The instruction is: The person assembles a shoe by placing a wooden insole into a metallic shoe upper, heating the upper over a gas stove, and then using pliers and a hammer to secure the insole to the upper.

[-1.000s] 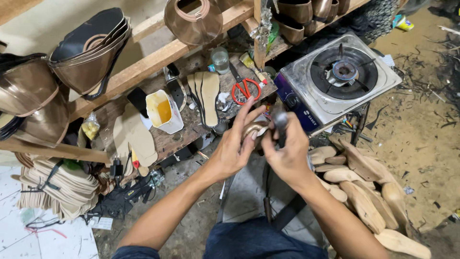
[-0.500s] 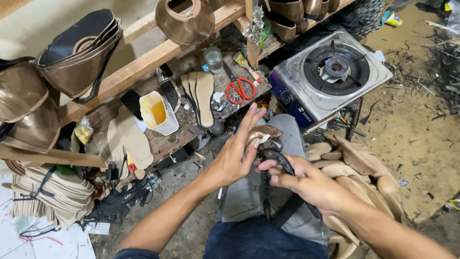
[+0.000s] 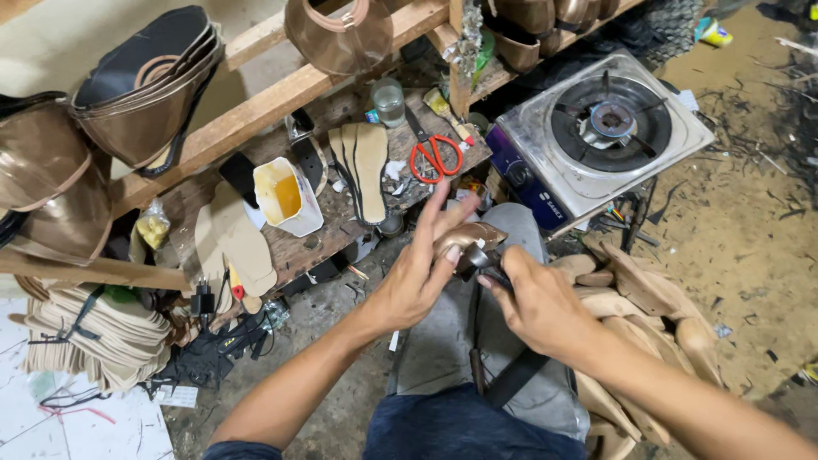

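Observation:
My left hand [image 3: 419, 274] holds a bronze-coloured shoe upper on a last [image 3: 467, 237] over my knee, fingers spread along its side. My right hand [image 3: 535, 300] grips a dark metal tool [image 3: 482, 259] whose head presses against the shoe's edge. Both hands meet just below the low wooden bench [image 3: 332, 238]. A dark strap [image 3: 516, 376] lies across my lap under the right wrist.
On the bench lie red-handled scissors [image 3: 434, 157], insoles [image 3: 365, 169], a white tub of yellow glue [image 3: 288, 198] and a glass jar [image 3: 389, 102]. A single-burner gas stove [image 3: 601, 133] stands to the right. Wooden lasts [image 3: 648, 307] pile by my right leg. Bronze uppers [image 3: 136, 94] hang left.
My right hand has dropped slightly and shifted its grip on the tool at the shoe's edge. The left hand keeps holding the shoe, and the view has shifted a little.

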`<state>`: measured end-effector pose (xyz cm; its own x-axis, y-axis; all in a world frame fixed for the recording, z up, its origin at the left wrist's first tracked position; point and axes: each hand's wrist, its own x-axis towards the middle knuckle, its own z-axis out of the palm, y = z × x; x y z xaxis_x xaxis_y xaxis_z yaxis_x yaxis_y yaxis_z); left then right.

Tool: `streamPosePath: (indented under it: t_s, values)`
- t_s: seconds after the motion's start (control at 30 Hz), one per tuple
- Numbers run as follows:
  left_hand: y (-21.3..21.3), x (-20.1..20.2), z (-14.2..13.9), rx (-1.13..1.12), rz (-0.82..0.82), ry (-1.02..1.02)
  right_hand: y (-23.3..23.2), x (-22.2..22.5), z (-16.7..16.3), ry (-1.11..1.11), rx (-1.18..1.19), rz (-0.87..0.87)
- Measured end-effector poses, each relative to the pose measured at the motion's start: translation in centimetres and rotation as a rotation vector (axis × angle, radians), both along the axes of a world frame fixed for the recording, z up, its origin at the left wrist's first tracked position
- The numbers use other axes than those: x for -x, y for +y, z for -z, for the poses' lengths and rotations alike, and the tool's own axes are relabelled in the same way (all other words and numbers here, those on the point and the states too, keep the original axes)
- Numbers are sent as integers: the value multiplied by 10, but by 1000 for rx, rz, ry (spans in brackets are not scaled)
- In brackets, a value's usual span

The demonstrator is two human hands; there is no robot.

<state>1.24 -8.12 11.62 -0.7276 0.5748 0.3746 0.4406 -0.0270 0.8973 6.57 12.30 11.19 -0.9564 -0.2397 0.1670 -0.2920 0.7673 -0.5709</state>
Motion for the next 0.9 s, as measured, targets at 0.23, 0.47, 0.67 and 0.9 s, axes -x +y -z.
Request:
streamPosePath:
  t_s: [0.23,0.47,0.67,0.9]
  values:
    - [0,9,-10,43,-14,-154,-1,4,22,220,-37,-97]
    - [0,2,-16,203,-38,-11,23,1,-26,106,-162,-212]
    - [-5,4,-10,124,-46,-177,-4,3,18,167,-57,-60]
    - [-6,6,-8,177,-78,-44,-1,-1,30,293,-329,-96]
